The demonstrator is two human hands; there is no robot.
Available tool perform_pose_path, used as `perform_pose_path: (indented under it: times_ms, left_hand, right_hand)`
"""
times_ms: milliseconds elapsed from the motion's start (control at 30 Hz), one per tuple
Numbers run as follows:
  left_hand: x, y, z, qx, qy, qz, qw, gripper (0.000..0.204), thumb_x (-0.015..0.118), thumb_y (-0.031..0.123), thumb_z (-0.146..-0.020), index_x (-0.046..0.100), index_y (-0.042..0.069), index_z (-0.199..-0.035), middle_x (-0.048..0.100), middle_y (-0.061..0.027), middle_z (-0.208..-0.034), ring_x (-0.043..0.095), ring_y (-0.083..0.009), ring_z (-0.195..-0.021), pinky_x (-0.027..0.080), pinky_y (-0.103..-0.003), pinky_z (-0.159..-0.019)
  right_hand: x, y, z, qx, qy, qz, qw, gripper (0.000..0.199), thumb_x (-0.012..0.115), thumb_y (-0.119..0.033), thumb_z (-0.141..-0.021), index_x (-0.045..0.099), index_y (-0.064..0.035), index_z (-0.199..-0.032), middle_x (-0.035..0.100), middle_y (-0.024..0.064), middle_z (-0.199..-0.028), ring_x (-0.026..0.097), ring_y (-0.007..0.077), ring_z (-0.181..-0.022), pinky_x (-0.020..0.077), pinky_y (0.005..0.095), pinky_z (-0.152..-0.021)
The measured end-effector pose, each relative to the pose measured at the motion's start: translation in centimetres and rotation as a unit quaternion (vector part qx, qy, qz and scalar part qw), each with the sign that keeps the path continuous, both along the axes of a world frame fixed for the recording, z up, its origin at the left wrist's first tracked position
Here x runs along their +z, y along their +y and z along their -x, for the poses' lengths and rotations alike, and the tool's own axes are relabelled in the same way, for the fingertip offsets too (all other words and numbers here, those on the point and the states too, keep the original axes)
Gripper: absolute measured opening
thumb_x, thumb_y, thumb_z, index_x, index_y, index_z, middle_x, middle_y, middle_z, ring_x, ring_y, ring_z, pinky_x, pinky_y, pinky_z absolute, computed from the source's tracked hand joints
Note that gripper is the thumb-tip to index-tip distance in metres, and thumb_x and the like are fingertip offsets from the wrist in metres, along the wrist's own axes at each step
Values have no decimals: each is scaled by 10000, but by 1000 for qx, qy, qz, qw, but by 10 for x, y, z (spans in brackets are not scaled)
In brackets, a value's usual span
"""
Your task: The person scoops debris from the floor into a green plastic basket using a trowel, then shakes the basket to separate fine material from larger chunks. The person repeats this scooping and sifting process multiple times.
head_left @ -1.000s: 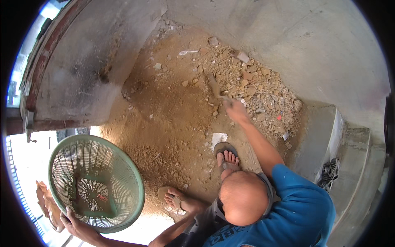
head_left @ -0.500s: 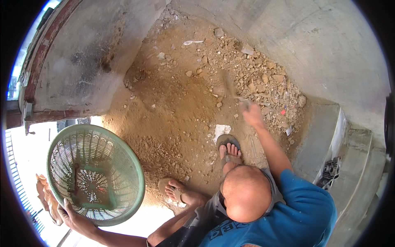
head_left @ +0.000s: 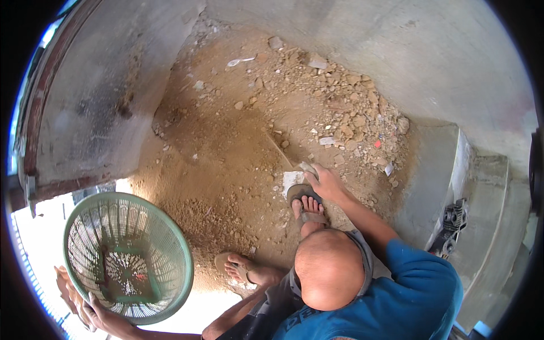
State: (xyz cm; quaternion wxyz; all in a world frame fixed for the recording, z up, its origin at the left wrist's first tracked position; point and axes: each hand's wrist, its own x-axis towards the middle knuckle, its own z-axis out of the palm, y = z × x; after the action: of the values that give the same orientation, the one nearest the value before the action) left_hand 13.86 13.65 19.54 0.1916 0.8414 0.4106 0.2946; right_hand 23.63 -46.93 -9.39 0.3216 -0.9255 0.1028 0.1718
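Note:
My right hand [head_left: 324, 182] is closed round the handle of a trowel [head_left: 279, 149], its thin blade seen nearly edge-on and low over the brown soil. Just beside that hand, my sandalled foot stands near a white patch [head_left: 292, 180] on the ground. At the lower left, my left hand [head_left: 102, 316] grips the rim of a green plastic basket [head_left: 187, 249]. The basket is tilted, its open mouth toward the soil, and its slotted bottom holds only a few small bits that I can make out.
A heap of broken rubble [head_left: 360, 122] lies against the far concrete wall [head_left: 396, 68]. To the right are concrete steps [head_left: 428, 170] with a dark metal-looking part [head_left: 450, 224] on them. A white plastic spoon [head_left: 241, 61] lies on the soil. A rusty-edged panel [head_left: 85, 113] stands at left.
My right hand has drawn the trowel back from the rubble toward my foot. The basket stays in my left hand, slightly lower in the picture as the whole view shifts.

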Motion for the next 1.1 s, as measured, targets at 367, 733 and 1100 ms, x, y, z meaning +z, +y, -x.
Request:
perform_pose_path:
  times_ms: [367,733,1100]
  left_hand:
    - [-8,-1,-12,5,8,-21,1000,345,629,289,-1055,690,-34,-1157,639,-77,-994,567,-182,-943,459,-351,-916]
    - [40,-26,5,-50,-169,148,973,307,642,209,-1062,681,-22,-1261,656,-76,-1095,596,-175,-971,466,-330,-916]
    - [50,-121,-84,-66,6,137,988,156,678,177,-1001,693,29,-1048,583,-14,-909,512,-120,-898,387,-269,-873]
  right_hand:
    - [0,-43,-55,-166,-171,27,971,472,581,-402,-1098,629,29,-1283,731,278,-922,729,446,-842,568,543,-789]
    - [-26,-43,-187,-211,-80,28,974,585,666,-453,-1000,695,74,-1253,750,325,-1108,718,463,-1127,549,514,-996]
    - [-51,70,-260,-208,-19,-243,947,459,653,-328,-1025,673,57,-1274,770,256,-1062,742,437,-1051,567,498,-927]
